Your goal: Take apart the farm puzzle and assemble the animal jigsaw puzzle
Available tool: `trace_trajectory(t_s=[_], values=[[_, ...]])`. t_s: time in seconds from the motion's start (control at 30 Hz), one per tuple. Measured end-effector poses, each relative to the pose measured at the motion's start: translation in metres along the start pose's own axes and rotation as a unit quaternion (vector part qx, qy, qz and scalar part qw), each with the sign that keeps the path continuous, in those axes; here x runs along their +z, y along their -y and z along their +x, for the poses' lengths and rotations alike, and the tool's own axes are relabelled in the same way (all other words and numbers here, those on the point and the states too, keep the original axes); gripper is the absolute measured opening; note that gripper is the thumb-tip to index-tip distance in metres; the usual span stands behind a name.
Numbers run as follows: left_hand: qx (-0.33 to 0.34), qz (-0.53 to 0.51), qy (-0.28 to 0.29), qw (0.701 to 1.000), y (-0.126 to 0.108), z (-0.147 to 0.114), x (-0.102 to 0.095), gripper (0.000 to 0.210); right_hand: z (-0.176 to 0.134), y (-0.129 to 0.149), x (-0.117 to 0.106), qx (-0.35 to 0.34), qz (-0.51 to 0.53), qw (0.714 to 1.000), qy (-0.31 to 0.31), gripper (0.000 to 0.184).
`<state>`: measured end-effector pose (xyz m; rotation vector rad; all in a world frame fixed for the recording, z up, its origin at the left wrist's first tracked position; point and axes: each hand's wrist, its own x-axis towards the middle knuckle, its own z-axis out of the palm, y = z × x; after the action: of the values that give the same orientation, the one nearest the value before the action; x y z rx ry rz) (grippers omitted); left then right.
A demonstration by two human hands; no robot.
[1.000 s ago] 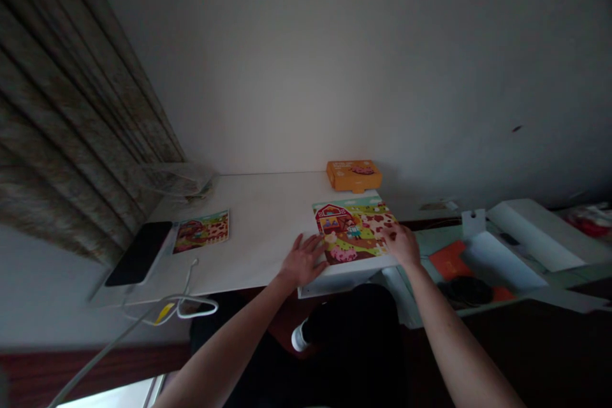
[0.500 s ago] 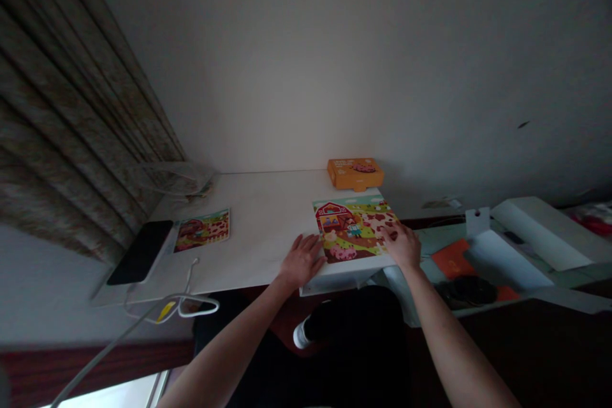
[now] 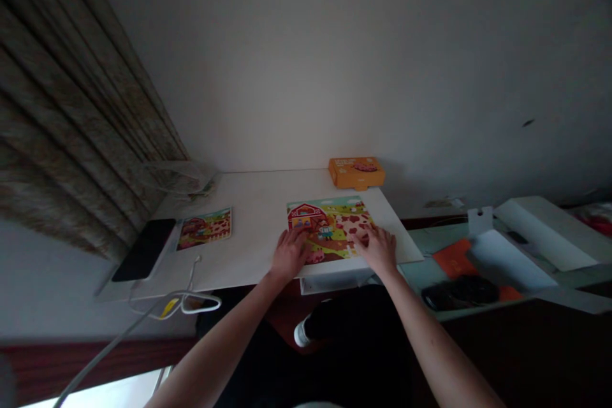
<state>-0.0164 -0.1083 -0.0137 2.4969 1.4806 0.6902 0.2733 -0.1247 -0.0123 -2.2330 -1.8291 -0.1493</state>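
Note:
A colourful farm-scene jigsaw puzzle (image 3: 335, 220) with a red barn and a spotted cow lies flat near the right part of the white table. My left hand (image 3: 289, 255) rests on its left edge, fingers stretched and lying over the lower left corner. On the lower right part lies my right hand (image 3: 380, 248), its thumb and fingers apart and touching the surface. A smaller card (image 3: 204, 228) with the same farm picture lies to the left on the table. Seams between pieces are too fine to make out.
An orange box (image 3: 356, 172) stands at the table's back right by the wall. At the left lie a black phone-like device (image 3: 144, 250) and a white cable (image 3: 201, 303). Right of the table, an open white box (image 3: 511, 261) sits on a lower pale surface.
The puzzle has slid left across the table, away from the right edge. Both hands moved left with it, the right hand farther than the left.

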Motion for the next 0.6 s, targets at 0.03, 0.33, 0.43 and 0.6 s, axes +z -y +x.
trace_trajectory(t_s=[0.03,0.33,0.43,0.6], values=[[-0.003,0.018,0.004,1.0,0.004,-0.002,-0.003,0.041,-0.004,0.012,0.001,-0.012,0.005,1.0,0.002,0.058],[-0.058,0.12,0.047,0.99,0.046,-0.032,-0.028,0.065,-0.032,0.096,0.001,-0.097,0.055,0.992,0.053,0.06],[-0.061,0.122,0.046,0.99,0.05,-0.04,-0.031,0.063,-0.032,0.103,-0.002,-0.097,0.058,0.992,0.057,0.053],[-0.06,0.111,0.037,0.991,0.051,-0.032,-0.038,0.054,-0.01,0.103,-0.002,-0.075,0.063,0.994,0.053,0.046]])
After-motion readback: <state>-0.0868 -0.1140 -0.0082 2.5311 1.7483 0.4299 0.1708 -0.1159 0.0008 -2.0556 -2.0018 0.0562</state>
